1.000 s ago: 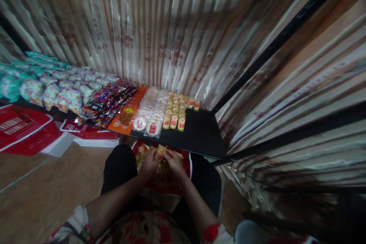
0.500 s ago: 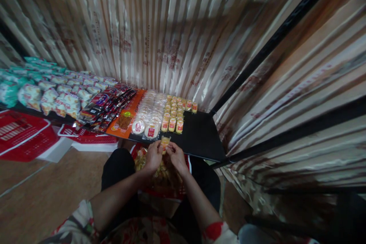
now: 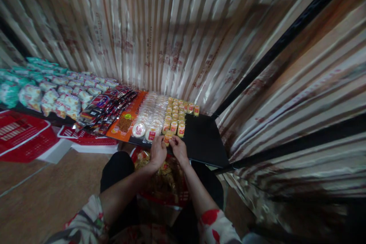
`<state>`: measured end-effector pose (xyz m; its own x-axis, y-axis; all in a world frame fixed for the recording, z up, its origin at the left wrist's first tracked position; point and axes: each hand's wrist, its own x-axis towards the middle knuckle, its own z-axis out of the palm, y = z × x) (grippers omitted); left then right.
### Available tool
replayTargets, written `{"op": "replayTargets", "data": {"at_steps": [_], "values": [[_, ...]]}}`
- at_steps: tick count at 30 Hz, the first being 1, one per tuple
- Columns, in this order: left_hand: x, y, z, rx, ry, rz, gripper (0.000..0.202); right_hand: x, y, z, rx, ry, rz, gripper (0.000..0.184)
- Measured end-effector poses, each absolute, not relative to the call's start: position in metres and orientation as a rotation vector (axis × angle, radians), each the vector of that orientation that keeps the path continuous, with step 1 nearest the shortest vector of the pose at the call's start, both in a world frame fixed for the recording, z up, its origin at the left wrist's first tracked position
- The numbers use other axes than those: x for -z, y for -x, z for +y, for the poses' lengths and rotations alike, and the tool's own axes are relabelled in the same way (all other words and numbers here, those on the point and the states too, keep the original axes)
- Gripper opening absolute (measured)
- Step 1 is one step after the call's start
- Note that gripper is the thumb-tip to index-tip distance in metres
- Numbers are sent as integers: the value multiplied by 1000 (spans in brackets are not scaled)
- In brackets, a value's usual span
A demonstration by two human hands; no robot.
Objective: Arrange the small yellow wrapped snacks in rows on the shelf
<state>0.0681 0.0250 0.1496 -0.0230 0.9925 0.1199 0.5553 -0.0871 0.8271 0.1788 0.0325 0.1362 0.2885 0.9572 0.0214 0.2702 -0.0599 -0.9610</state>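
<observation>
Between my left hand [image 3: 159, 151] and my right hand [image 3: 179, 149] is a small yellow packaged snack [image 3: 167, 137] with a red label, its two sides pinched by my fingers. It is at the front edge of the black shelf [image 3: 204, 137], just before rows of matching yellow packs [image 3: 173, 126]. To their left lie round white packaged crackers [image 3: 152, 133] in clear wrappers. Below my hands, between my knees, a red basket [image 3: 183, 194] holds many more wrapped packs, partly hidden by my forearms.
Further left on the shelf are an orange bag [image 3: 123, 126], dark snack bags [image 3: 100, 106], white bags [image 3: 67, 105] and green bags [image 3: 8, 93]. Red baskets [image 3: 27, 133] stand on the floor at left. A striped curtain [image 3: 171, 26] hangs behind, with black frame bars [image 3: 257, 59] at right.
Both hands have moved forward a little with the yellow pack, bringing it from over the basket to the shelf's front edge, close to the front row.
</observation>
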Motion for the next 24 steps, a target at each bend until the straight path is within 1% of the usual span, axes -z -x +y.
{"op": "replayTargets", "data": {"at_steps": [5,15,21,24], "values": [[-149,-71,27,-945,-1687,1663,36,-134,-179,42,-869,1580,-1189,25],[-145,-74,31,-915,-1697,1662,44,-133,-177,52,-773,1693,-1216,29],[-140,-78,32,-919,-1687,1659,44,-134,-174,56,-726,1725,-1217,29],[-141,-79,30,-924,-1682,1649,45,-136,-172,57,-700,1776,-1203,27]]}}
